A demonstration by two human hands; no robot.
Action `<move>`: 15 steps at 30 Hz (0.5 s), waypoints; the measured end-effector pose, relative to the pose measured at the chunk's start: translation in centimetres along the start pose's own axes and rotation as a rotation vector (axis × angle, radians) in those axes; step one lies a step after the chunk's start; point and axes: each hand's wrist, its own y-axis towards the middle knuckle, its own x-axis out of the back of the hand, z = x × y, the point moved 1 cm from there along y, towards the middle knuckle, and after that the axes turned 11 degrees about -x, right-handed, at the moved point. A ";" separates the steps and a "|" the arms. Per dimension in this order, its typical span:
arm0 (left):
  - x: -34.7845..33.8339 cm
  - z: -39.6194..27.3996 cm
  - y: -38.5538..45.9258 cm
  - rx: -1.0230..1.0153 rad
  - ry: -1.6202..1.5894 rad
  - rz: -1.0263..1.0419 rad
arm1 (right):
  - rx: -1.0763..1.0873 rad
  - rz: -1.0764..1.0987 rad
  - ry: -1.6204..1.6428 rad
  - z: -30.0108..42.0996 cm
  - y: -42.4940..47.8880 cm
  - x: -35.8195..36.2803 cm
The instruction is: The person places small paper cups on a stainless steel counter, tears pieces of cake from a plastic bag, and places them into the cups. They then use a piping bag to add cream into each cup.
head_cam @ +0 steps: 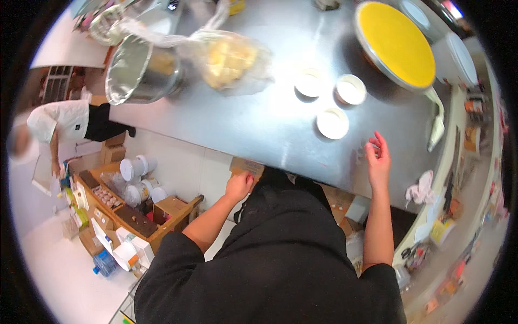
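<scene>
My left hand (239,185) hangs beside the near edge of the steel table (226,125) with its fingers curled; a cardboard box (246,165) is right behind it, and I cannot tell whether the hand holds anything. Over the table's right part, my right hand (378,157) is raised with loosely bent fingers and nothing in it. Three small white cups stand to its upper left: the nearest cup (332,123), a right cup (351,89) and a left cup (308,83). A round yellow-topped cake or disc (396,43) sits at the upper right, beside a filled piping bag (437,127).
A steel mixing bowl (133,73) and a clear plastic bag of yellow chunks (231,60) are at the upper left. White tubs (455,58) stand at the far right, and a crumpled cloth (421,188) lies near the right edge. A co-worker (66,121) stands at the left beyond the table.
</scene>
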 end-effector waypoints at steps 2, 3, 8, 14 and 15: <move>4.6 -0.9 0.7 -0.068 -0.093 -0.100 | -0.036 0.042 -0.158 1.7 0.6 -3.7; 7.0 -1.6 1.3 -0.085 -0.118 -0.177 | -0.052 0.058 -0.241 2.3 0.7 -5.3; 18.9 -3.4 7.7 -0.141 -0.284 -0.559 | -0.039 0.062 -0.371 -2.4 4.1 -5.7; 27.6 -2.2 21.1 -0.208 -0.004 -1.221 | 0.243 -0.054 -0.313 5.0 0.0 -7.1; 28.3 -2.0 22.5 -0.177 0.055 -1.198 | 0.318 0.050 -0.293 6.8 -0.7 -8.7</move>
